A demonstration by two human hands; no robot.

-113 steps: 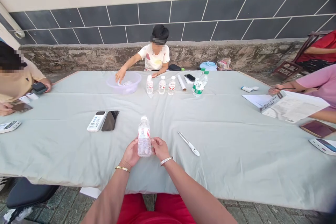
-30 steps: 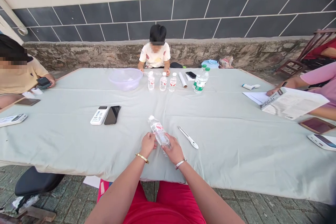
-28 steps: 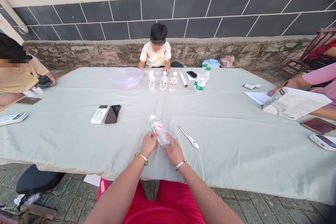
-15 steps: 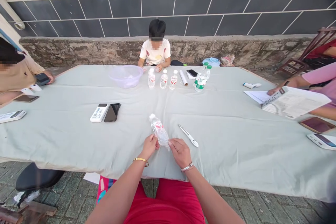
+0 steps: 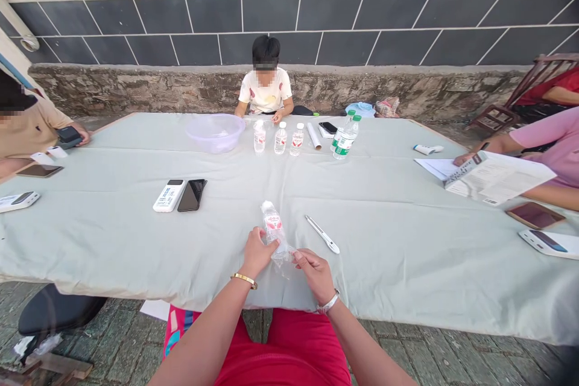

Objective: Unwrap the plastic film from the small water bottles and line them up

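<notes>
A small clear plastic bottle (image 5: 274, 224) with a red-and-white label and white cap lies tilted on the table before me, its cap pointing away. My left hand (image 5: 259, 252) is closed around its lower side, thumb on top. Thin clear plastic film (image 5: 284, 258) hangs about the bottle's near end. My right hand (image 5: 313, 271) pinches the edge of this film between thumb and fingers, just right of the bottle. A white utility knife (image 5: 322, 234) lies on the cloth beyond my right hand, touched by neither hand.
A white power bank (image 5: 169, 195) and a dark phone (image 5: 192, 195) lie to the left. Farther back stand a purple basin (image 5: 215, 134), several bottles (image 5: 297, 140) and a paper roll (image 5: 313, 136). People sit across and at both sides; a box (image 5: 497, 177) stands right.
My left hand has shifted its grip, with the thumb now over the bottle. My right hand has moved slightly down and right, drawing the film away from the bottle's near end.
</notes>
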